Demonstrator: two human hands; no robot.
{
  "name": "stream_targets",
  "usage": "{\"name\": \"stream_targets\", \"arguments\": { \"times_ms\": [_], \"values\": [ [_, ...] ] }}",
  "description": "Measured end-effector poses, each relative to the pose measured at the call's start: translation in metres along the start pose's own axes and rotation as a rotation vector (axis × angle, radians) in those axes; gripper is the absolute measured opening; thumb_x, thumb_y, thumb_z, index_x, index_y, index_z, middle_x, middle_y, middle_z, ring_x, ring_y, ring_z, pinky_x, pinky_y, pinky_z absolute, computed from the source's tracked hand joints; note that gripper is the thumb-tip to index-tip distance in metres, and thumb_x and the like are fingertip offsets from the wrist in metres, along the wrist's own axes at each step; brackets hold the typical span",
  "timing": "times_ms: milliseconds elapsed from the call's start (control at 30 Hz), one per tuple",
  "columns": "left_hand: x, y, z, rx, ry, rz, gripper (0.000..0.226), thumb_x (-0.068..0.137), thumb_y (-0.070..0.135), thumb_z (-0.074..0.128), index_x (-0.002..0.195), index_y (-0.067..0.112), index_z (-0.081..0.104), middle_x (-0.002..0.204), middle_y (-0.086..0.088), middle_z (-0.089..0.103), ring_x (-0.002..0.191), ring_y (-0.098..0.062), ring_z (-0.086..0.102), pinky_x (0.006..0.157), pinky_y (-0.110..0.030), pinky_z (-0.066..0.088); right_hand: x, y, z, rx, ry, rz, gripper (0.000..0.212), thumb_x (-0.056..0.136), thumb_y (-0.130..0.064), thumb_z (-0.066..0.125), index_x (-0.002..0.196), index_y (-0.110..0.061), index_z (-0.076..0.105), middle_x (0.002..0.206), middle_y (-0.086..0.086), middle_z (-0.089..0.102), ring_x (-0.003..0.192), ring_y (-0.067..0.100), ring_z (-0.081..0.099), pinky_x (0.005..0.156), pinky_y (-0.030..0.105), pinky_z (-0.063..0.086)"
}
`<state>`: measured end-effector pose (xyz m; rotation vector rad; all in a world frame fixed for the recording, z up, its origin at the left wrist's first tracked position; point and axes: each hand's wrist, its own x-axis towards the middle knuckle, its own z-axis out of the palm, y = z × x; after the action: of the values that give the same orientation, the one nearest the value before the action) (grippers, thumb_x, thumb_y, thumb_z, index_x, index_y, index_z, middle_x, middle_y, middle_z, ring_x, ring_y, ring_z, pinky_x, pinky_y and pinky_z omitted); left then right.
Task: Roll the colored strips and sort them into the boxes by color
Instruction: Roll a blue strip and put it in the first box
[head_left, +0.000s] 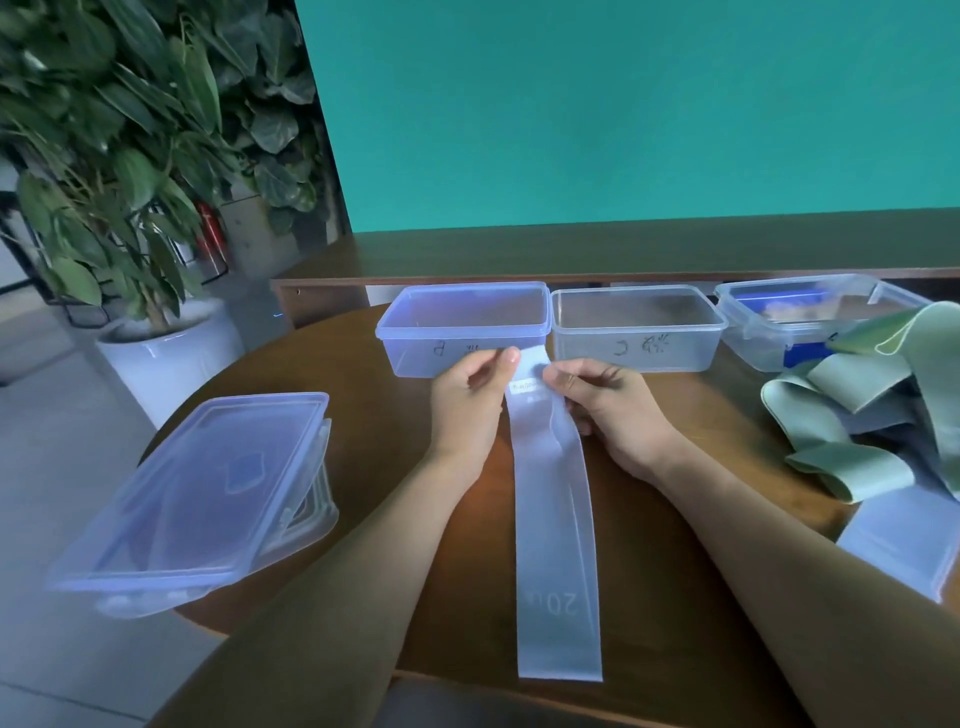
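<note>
Nearest the viewer, the pale blue strip (558, 545) lies flat down the round table (675, 597), near end w/ "20" print at the table edge, prob. stretched out so it rolls evenly from the far end. Left hand (470, 400) and right hand (608, 402) both pinch that far end, fingers curled, just in front of the box marked P (462, 327) and beside box C (636, 327), both apparently empty. Green strips (852, 415) wait at right.

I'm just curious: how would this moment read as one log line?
phase: start rolling | left hand: pinches pale strip | right hand: pinches strip | strip: unrolled
</note>
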<state>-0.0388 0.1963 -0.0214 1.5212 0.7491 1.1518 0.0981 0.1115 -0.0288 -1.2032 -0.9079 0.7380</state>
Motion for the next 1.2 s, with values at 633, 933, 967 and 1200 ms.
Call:
{"name": "stream_targets", "arguments": {
  "times_ms": [633, 933, 967, 1200],
  "values": [
    [0.023, 0.025, -0.024, -0.221, 0.065, -0.237, 0.057, 0.081, 0.070, 0.066, 0.092, 0.014, 0.072, 0.094, 0.001, 0.076, 0.090, -0.018, 0.072, 0.089, -0.039, 0.057, -0.014, -0.004, 0.047, 0.115, -0.172, 0.066, 0.023, 0.098, -0.016, 0.065, 0.107, 0.004, 0.072, 0.113, 0.026, 0.071, 0.109, 0.043, 0.068, 0.100, 0.061, 0.051],
    [0.010, 0.041, -0.021, -0.237, 0.059, -0.181, 0.022, 0.093, 0.030, 0.071, 0.073, 0.026, 0.077, 0.088, -0.001, 0.077, 0.093, -0.031, 0.073, 0.092, -0.051, 0.057, -0.020, -0.015, 0.048, 0.094, -0.157, 0.036, 0.029, 0.100, -0.025, 0.061, 0.112, -0.001, 0.072, 0.110, 0.017, 0.075, 0.106, 0.037, 0.071, 0.098, 0.055, 0.055],
    [0.010, 0.047, -0.022, -0.224, 0.048, -0.178, 0.022, 0.093, 0.030, 0.071, 0.072, 0.027, 0.077, 0.085, 0.003, 0.077, 0.090, -0.027, 0.073, 0.092, -0.050, 0.057, -0.022, -0.018, 0.048, 0.090, -0.167, 0.036, 0.031, 0.098, -0.027, 0.062, 0.112, -0.001, 0.072, 0.111, 0.016, 0.075, 0.106, 0.037, 0.070, 0.097, 0.053, 0.055],
    [0.004, 0.129, -0.019, -0.146, -0.045, 0.025, 0.020, 0.090, 0.030, 0.074, 0.086, 0.010, 0.073, 0.098, -0.019, 0.071, 0.092, -0.028, 0.070, 0.084, -0.049, 0.055, -0.042, -0.076, 0.055, 0.067, -0.199, -0.026, 0.040, 0.090, -0.038, 0.069, 0.119, -0.011, 0.072, 0.116, 0.005, 0.075, 0.105, 0.027, 0.073, 0.099, 0.052, 0.055]
  ]
}}
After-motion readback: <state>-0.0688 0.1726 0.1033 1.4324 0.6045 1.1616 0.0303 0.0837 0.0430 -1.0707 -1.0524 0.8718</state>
